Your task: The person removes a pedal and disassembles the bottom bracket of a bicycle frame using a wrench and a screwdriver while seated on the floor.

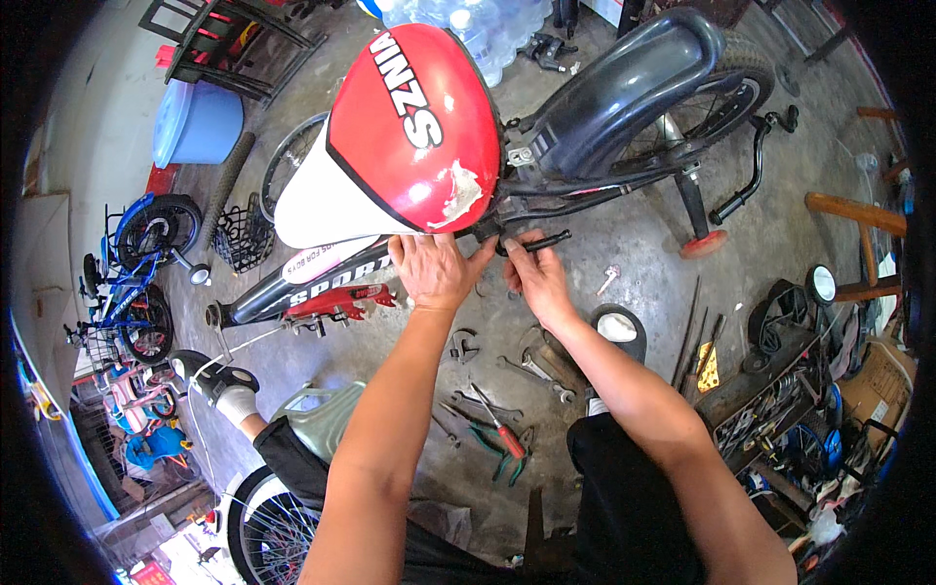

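We had the kids' bike (255, 300) standing across the mid. of the concrete floor (824, 107), head tube (216, 314) twd the floor's L edge, rear wheel (749, 78) twd its far R corner. Done, as far as we could judge: saddle (405, 136) on, rear wheel & mudguard (624, 88) in place. Prob. left: the joint under the saddle, where both hands were, plus the front end, as no front wheel showed at the head tube. Our L hand (429, 268) lay palm-down on the frame just below the saddle, fingers close tog., thumb stretched out; tips partly hidden, so couldn't tell if it gripped. Our R hand (539, 278) pinched a short black rod (548, 241) btwn thumb & fingers, right beside the L thumb. Count: 1 saddle, 1 mudguard, 1 rod in hand, 1 bent crank-like bar (756, 171) near the rear wheel; on the floor twd our near edge, 1 red-handled screwdriver (509, 441), 1 pr green-handled pliers (500, 470) approx. beside it, min. 2 spanners (539, 378), poss. more; 1 blue tub (200, 127) by the far L corner.
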`<state>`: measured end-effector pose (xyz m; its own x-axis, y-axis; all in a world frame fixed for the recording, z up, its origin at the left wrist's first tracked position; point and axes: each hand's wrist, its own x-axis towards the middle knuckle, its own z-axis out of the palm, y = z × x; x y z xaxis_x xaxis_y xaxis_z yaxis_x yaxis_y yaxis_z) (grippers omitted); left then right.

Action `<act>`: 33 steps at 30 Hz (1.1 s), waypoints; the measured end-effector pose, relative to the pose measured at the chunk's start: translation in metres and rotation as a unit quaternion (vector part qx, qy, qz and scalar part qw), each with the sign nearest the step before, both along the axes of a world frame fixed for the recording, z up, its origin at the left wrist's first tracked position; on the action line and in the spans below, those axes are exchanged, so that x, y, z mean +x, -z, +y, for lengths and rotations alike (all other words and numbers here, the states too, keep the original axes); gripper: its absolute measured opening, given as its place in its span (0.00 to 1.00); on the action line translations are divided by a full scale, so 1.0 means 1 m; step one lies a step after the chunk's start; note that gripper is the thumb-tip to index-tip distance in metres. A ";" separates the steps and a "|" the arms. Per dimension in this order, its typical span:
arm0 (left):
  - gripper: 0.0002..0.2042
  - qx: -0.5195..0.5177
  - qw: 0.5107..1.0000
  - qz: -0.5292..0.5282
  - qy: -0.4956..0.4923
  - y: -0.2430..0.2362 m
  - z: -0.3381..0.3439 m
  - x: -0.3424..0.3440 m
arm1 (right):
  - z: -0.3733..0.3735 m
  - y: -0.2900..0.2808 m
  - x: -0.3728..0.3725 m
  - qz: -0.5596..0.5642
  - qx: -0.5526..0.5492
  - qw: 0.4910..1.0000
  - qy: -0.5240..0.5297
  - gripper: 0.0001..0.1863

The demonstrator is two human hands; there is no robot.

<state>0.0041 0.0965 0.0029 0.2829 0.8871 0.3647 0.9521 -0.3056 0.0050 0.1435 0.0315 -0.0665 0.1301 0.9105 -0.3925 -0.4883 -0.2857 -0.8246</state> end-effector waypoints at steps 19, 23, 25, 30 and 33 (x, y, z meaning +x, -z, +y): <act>0.43 -0.081 0.988 0.133 0.010 -0.018 0.008 -0.027 | 0.026 0.029 0.023 -0.039 -0.010 0.996 -0.081 0.14; 0.44 -0.071 0.989 0.127 0.022 -0.020 0.008 -0.025 | 0.030 0.026 0.026 -0.071 -0.011 0.992 -0.101 0.17; 0.44 -0.085 0.988 0.128 0.013 -0.021 0.008 -0.023 | 0.032 0.028 0.027 -0.083 -0.010 0.990 -0.112 0.17; 0.43 -0.073 0.990 0.123 0.016 -0.022 0.008 -0.023 | 0.020 0.041 0.024 -0.073 -0.056 0.994 -0.054 0.16; 0.43 -0.079 0.990 0.113 0.015 -0.020 0.010 -0.024 | 0.018 0.040 0.028 -0.028 -0.102 0.993 -0.045 0.16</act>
<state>-0.0197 0.1064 0.0233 0.3684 0.9181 0.1462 0.9249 -0.3460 -0.1576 0.1714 0.0493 -0.1062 0.0794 0.8214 -0.5648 -0.4076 -0.4903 -0.7704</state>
